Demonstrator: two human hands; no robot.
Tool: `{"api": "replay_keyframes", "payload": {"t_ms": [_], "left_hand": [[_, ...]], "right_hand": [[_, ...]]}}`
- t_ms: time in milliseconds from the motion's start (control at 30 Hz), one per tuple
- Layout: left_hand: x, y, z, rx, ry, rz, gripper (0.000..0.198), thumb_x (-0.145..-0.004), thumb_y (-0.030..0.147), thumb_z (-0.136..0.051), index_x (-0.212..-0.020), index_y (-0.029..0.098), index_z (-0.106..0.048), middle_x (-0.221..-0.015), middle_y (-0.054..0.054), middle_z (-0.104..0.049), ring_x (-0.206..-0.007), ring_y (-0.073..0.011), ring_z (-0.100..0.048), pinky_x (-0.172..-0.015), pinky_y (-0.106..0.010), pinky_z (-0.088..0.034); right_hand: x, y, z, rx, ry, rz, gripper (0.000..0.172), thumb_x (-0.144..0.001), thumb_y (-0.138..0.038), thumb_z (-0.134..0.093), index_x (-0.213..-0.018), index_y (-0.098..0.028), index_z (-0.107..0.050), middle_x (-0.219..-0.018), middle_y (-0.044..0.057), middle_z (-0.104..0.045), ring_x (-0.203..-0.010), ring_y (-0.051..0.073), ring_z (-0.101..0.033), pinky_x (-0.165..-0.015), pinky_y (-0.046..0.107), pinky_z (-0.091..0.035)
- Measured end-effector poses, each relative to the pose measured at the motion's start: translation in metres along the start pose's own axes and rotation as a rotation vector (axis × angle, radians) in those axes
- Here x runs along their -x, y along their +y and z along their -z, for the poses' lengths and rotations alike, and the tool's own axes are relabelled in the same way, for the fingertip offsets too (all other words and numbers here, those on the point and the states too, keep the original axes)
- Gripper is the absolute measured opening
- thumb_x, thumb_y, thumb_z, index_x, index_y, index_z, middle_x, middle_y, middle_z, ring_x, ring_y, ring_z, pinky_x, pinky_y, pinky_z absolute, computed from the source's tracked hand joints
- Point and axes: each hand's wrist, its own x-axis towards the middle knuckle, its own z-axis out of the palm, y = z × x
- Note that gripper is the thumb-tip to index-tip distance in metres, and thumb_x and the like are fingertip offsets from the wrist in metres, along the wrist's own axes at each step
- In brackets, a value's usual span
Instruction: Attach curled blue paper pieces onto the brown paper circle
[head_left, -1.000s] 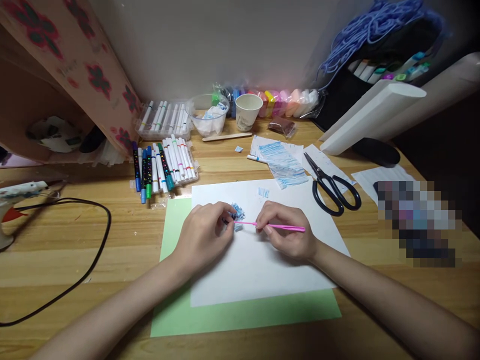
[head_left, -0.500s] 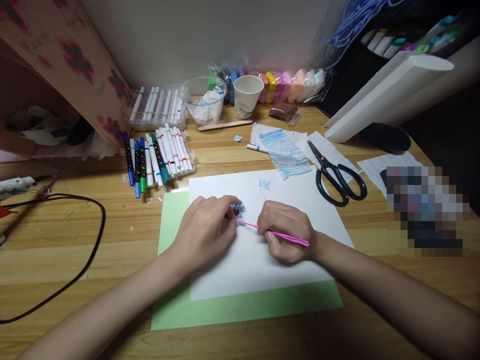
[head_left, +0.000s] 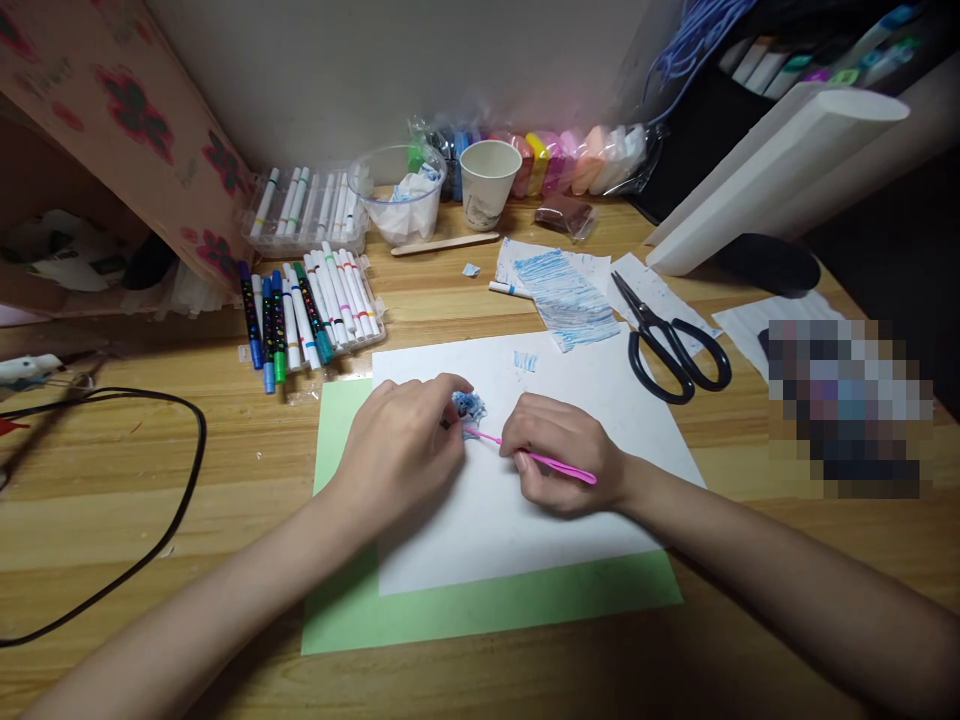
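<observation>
My left hand (head_left: 401, 445) is curled with its fingertips pinching a small clump of blue-coloured paper scraps (head_left: 469, 408) on a white sheet (head_left: 517, 520). My right hand (head_left: 559, 465) is closed on thin pink tweezers (head_left: 536, 457), whose tip touches the clump. The white sheet lies over a light green sheet (head_left: 480, 610) on the wooden desk. A tiny blue-striped paper piece (head_left: 525, 361) lies just beyond my hands.
Black scissors (head_left: 667, 340) and a blue-scribbled paper (head_left: 566, 298) lie behind the sheet. Several markers (head_left: 304, 310), a marker box (head_left: 304, 210), a plastic bowl (head_left: 397, 190), a paper cup (head_left: 487, 183), a wooden stick (head_left: 442, 244) and clay packs (head_left: 570, 160) stand further back. A black cable (head_left: 150, 480) loops at left.
The tweezers' tip has swung from level to angled up toward the clump, and my right hand has shifted slightly left. The camera has tilted a little.
</observation>
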Motion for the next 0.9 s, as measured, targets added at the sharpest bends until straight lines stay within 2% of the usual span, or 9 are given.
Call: {"api": "replay_keyframes", "payload": {"t_ms": [133,400,600,733,900], "left_hand": [[-0.001,0.001,-0.001,-0.009,-0.001,0.034,0.026,-0.078,0.015,-0.053,-0.103,0.021,-0.054,-0.079,0.001,-0.068,-0.066,-0.016,-0.057,-0.064,-0.029,-0.034],[-0.006,0.002,-0.006,-0.084,0.036,0.013,0.026,-0.079,0.016,-0.051,-0.104,0.021,-0.054,-0.083,0.0,-0.068,-0.072,-0.0179,-0.06,-0.064,-0.03,-0.033],[-0.006,0.002,-0.002,-0.072,0.045,0.002,0.025,-0.08,0.018,-0.052,-0.105,0.02,-0.055,-0.082,0.0,-0.068,-0.071,-0.0174,-0.059,-0.064,-0.03,-0.035],[0.0,-0.008,0.002,-0.05,0.141,0.025,0.018,-0.083,0.021,-0.051,-0.099,0.018,-0.057,-0.083,-0.001,-0.067,-0.07,-0.0161,-0.058,-0.064,-0.029,-0.037],[0.012,-0.031,0.002,-0.037,0.225,0.059,0.013,-0.085,0.02,-0.049,-0.095,0.018,-0.057,-0.084,-0.003,-0.064,-0.074,-0.0157,-0.057,-0.065,-0.028,-0.039]], "right_hand": [[0.001,0.001,-0.002,-0.006,0.006,-0.04,0.023,-0.07,-0.003,-0.046,-0.082,-0.022,-0.049,-0.066,0.001,-0.055,-0.061,0.015,-0.046,-0.057,0.029,-0.041],[0.002,0.002,-0.003,-0.014,0.033,-0.129,0.016,-0.073,-0.004,-0.048,-0.081,-0.018,-0.051,-0.067,0.002,-0.055,-0.064,0.014,-0.045,-0.06,0.028,-0.039],[0.001,0.0,-0.002,-0.012,0.054,-0.156,0.014,-0.075,-0.005,-0.048,-0.081,-0.018,-0.052,-0.067,0.001,-0.053,-0.064,0.013,-0.046,-0.061,0.027,-0.04],[0.0,-0.001,-0.003,0.005,0.06,-0.18,0.013,-0.076,-0.006,-0.048,-0.08,-0.017,-0.052,-0.067,0.0,-0.053,-0.064,0.013,-0.047,-0.061,0.026,-0.04],[-0.001,-0.003,-0.004,0.035,0.062,-0.211,0.011,-0.08,-0.008,-0.046,-0.08,-0.017,-0.053,-0.067,0.002,-0.055,-0.063,0.014,-0.049,-0.06,0.027,-0.041]]}}
